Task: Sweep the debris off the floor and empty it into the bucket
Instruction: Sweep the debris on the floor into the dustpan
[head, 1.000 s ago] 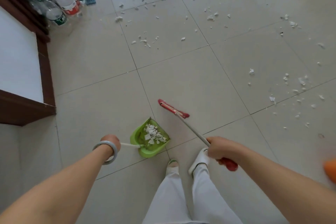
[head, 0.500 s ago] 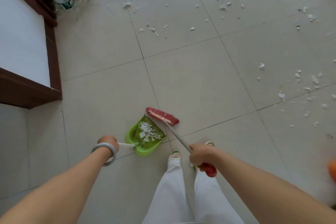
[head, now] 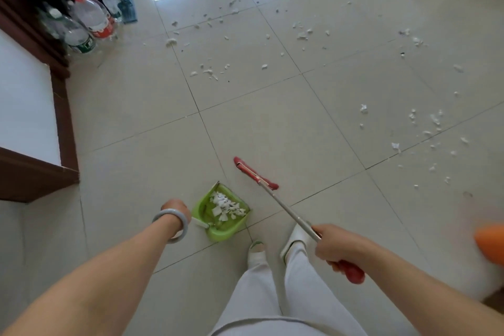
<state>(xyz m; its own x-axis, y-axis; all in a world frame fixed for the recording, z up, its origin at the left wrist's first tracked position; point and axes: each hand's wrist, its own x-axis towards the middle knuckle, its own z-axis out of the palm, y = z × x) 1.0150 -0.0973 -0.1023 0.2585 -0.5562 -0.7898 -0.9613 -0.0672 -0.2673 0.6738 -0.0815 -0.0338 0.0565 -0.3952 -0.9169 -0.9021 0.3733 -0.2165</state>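
Down low, the left hand (head: 176, 209), a pale grey bangle (head: 171, 225) on its wrist, is wrapped tight around the short white handle of a lime-green plastic dustpan (head: 221, 213), which holds a heap of white scraps and sits just ahead of the person's feet. The right hand (head: 331, 243) is clenched on the thin metal shaft of a red-headed broom (head: 256, 173), just above its red end grip; the head lies beyond the pan, apart from it. Further out, white paper debris (head: 425, 123) lies scattered over the glossy beige tiled floor (head: 272, 123), to the right and far ahead. Clear plastic bottles (head: 87, 24) stand at far left beside dark wooden furniture (head: 35, 172). An orange object (head: 491, 243) pokes in at the right edge.
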